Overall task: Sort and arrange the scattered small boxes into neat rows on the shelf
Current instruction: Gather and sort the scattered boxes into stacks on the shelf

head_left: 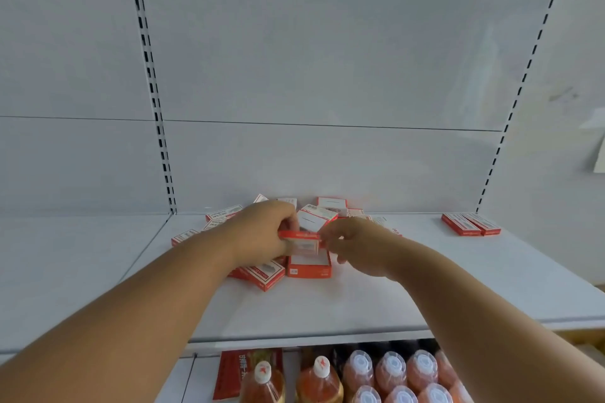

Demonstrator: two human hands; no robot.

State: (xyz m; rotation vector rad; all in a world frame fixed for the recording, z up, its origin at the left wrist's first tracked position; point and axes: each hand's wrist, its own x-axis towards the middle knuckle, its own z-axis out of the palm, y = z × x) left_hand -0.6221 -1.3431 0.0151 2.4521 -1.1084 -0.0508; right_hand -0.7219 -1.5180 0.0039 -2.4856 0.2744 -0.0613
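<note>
Fingers of the left hand [262, 232] are curled around the left end of a small red and white cardboard box [302, 240], which is lifted a little above the heap, and the thumb presses on its near side. To the left of these fingers, several flat red and white boxes [209, 226] lie scattered on the white metal shelf [376, 298], some tilted over each other. Just below the held box, one open-looking red box [309, 267] and one slanted box [262, 273] lie on the shelf, near the left wrist. Behind the fingertips, more boxes [322, 211] are piled against the white back panel [327, 59]. The right hand [357, 245] pinches the right end of the same held box, its fingers bent and close together. Far to the right of both hands, well apart from the heap, two red boxes [471, 224] lie side by side, touching, in a neat pair. Under the shelf edge, orange bottles with white caps [393, 373] stand in rows.
</note>
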